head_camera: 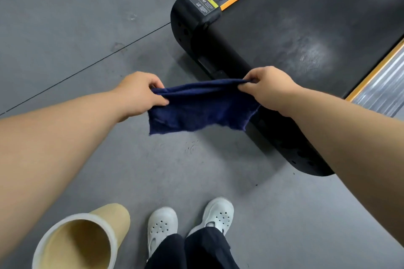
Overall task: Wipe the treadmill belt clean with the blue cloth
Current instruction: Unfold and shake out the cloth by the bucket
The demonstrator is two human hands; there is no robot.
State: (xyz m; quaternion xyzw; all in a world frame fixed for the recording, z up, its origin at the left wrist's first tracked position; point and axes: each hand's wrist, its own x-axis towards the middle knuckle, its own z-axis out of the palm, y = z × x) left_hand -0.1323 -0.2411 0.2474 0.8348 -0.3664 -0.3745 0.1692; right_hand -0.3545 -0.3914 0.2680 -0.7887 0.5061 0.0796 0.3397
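From the head view, the person stands at the near end of the treadmill, and the step in hand looks like readying the cloth, not yet wiping. The blue cloth (202, 107) hangs stretched in the air between the hands, above the floor just short of the machine's end. The left hand (140, 93) pinches its left top corner; the right hand (267, 86) pinches the right one, both closed tight on fabric. The treadmill belt (306, 35), far and right, shows pale dusty smudges. Next, the cloth likely needs folding or bunching, then pressing down onto those smudges.
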